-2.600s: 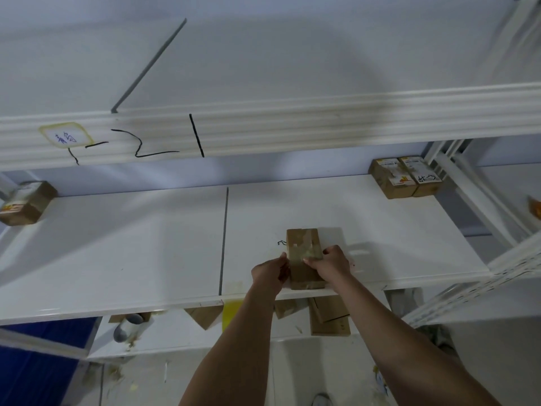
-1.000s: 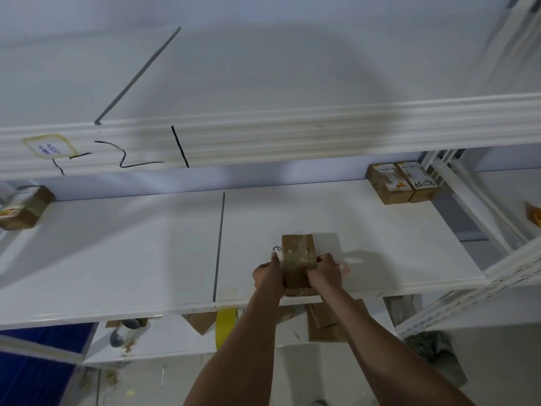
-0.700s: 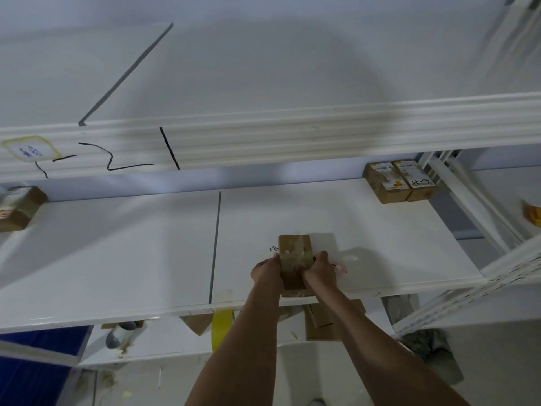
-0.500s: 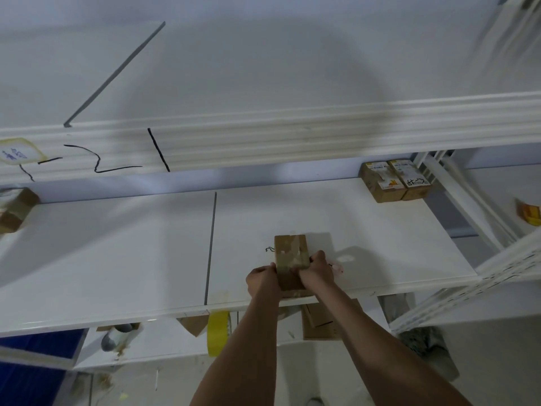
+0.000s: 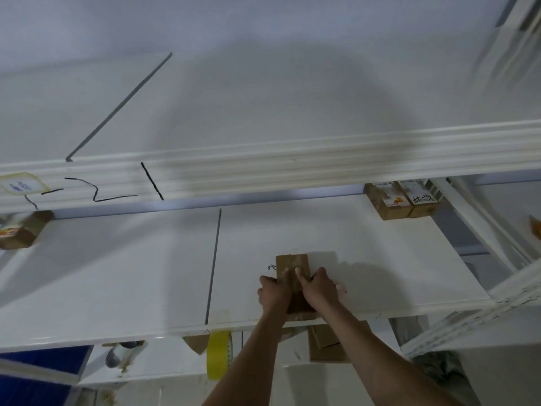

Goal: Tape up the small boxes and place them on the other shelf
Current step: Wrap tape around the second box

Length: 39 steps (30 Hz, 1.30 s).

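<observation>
A small brown cardboard box (image 5: 292, 262) lies on the white middle shelf (image 5: 146, 273) near its front edge. My left hand (image 5: 272, 294) grips its left side with the thumb on top. My right hand (image 5: 317, 290) grips its right side, thumb pressed on the taped top. The near half of the box is hidden under my hands. A yellow tape roll (image 5: 219, 354) hangs from a strip of tape stuck to the shelf's front edge, left of my arms.
Two taped boxes (image 5: 401, 200) stand at the back right of the shelf, another box (image 5: 22, 232) at the far left. The upper shelf's edge (image 5: 292, 168) overhangs. More cardboard boxes (image 5: 328, 344) and a bottle (image 5: 117, 353) lie on the lower shelf. A rack upright (image 5: 483, 224) stands at the right.
My thumbs have slid forward along the box top. The view has tilted, so the tape roll under the shelf edge shows more fully. The box stays in place.
</observation>
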{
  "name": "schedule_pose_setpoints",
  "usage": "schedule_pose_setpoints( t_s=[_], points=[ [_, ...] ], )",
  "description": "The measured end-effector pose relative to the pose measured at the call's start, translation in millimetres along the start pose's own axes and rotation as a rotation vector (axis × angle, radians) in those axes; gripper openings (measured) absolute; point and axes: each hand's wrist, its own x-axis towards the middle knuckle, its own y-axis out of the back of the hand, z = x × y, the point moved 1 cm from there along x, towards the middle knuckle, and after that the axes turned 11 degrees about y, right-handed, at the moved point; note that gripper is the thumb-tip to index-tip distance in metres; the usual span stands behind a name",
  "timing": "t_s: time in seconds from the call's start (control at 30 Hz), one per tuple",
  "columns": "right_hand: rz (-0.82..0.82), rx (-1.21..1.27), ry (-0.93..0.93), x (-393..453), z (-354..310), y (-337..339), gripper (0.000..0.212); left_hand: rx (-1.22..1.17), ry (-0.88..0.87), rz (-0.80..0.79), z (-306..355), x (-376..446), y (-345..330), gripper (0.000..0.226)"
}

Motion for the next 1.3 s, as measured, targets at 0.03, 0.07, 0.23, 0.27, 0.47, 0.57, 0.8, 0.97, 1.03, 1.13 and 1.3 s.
schedule_pose_setpoints(
  t_s=[0.03,0.07,0.23,0.27,0.47,0.57,0.8,0.97,1.03,1.13,1.3],
  points=[
    [0.002,-0.034,-0.013,5.5,-0.5,0.5,0.066,0.017,0.008,0.013,4.3,1.7,-0.8,0.065],
    [0.001,-0.062,-0.026,9.5,-1.9,1.5,0.069,0.028,0.015,0.022,8.0,3.4,-1.4,0.07],
    [0.002,-0.21,-0.005,20.8,-5.4,3.2,0.069,0.03,0.056,0.043,15.2,7.8,-1.9,0.077],
    [0.003,-0.223,0.002,22.4,-4.7,1.0,0.069,0.033,0.056,0.046,15.8,9.3,-2.4,0.075],
    [-0.037,-0.204,-0.013,31.3,1.0,-5.3,0.068,0.076,0.041,0.076,20.4,16.7,-4.1,0.058],
    [-0.041,-0.235,0.021,31.4,1.1,-6.9,0.068,0.085,0.033,0.095,21.5,16.5,-2.9,0.048],
    [-0.002,-0.25,-0.039,22.3,-7.3,-5.0,0.071,0.043,0.079,0.031,25.2,6.2,2.5,0.052],
    [0.059,-0.244,-0.003,1.6,-12.8,0.6,0.061,0.028,0.061,-0.004,19.2,-7.3,6.5,0.058],
    [0.064,-0.144,0.072,-5.7,-10.1,-1.8,0.052,0.019,0.032,-0.003,12.3,-9.3,8.4,0.06],
    [0.078,-0.022,0.141,-14.8,-5.2,-7.0,0.04,0.06,-0.02,-0.016,1.4,-7.7,7.6,0.057],
    [0.102,0.038,0.103,-15.4,5.9,-26.8,0.039,0.123,-0.194,-0.056,-14.5,-10.1,9.9,0.042]
  ],
)
